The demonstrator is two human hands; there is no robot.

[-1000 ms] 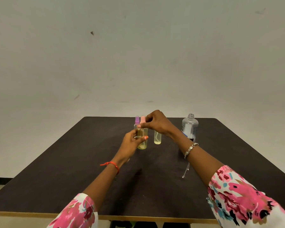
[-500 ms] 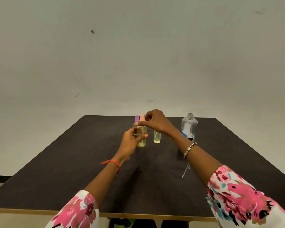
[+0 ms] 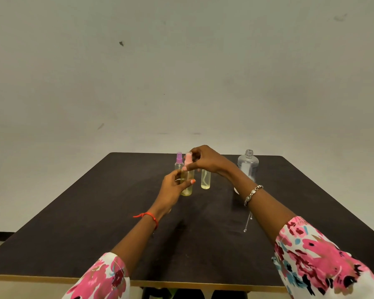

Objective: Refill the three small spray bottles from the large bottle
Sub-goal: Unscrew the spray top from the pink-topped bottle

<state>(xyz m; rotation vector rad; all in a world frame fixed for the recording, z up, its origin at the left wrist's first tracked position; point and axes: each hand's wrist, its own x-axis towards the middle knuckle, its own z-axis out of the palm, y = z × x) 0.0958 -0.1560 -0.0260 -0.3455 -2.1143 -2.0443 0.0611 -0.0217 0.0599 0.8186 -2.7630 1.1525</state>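
Three small spray bottles stand near the far middle of the dark table (image 3: 95, 223). My left hand (image 3: 173, 186) grips the body of the pink-capped bottle (image 3: 187, 188), which holds yellowish liquid. My right hand (image 3: 205, 159) pinches that bottle's pink spray top (image 3: 188, 158). Behind it stands a purple-capped bottle (image 3: 179, 160). Just to the right is a third small bottle (image 3: 206, 180) with yellowish liquid, its top hidden by my right hand. The large clear bottle (image 3: 248, 165) stands uncapped at the far right, partly behind my right forearm.
A thin silver chain (image 3: 247, 222) lies on the table below my right wrist. The table's front edge (image 3: 181, 282) has a light wooden trim. A plain pale wall rises behind the table.
My hands and the pink-capped bottle stay in nearly the same place; my right fingers have shifted slightly on the pink spray top.
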